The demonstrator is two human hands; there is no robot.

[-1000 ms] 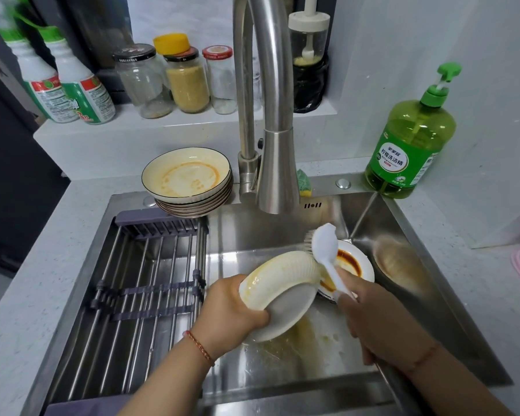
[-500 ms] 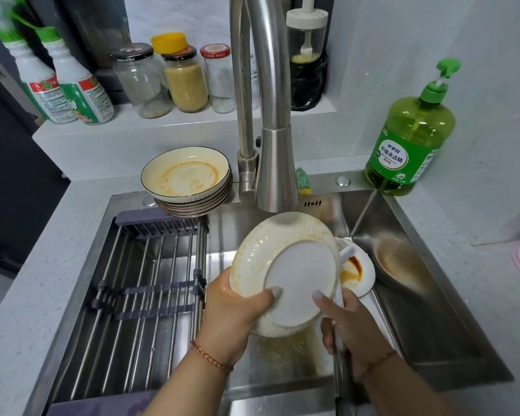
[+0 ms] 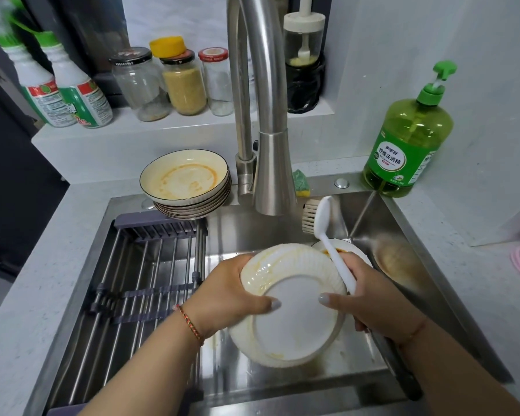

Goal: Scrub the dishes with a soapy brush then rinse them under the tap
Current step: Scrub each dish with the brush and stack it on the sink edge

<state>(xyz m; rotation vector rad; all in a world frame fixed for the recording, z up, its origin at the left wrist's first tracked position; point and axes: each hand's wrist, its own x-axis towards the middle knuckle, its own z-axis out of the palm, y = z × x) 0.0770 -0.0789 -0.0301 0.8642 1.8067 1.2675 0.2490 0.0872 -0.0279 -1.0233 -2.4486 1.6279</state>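
From the head camera, a white ribbed plate [image 3: 291, 307] is held up over the steel sink [image 3: 282, 382], with its bottom turned toward the person. The left hand [image 3: 231, 298] grips the plate's left edge, thumb flat on the bottom. The right hand [image 3: 370, 301] holds the right edge with its thumb on the bottom too, and its other fingers curl round the white dish brush [image 3: 327, 235].

The brush points up and away, its bristles to the far side, just past the plate's far edge and near the tap [image 3: 270, 169]. The bristles are not touching the plate.

I think the dirty side faces away, so the plate must turn, or the brush must come down over the far edge. The right hand is the closer one for that.

More dirty plates [image 3: 186, 181] are stacked at the far left of the sink.
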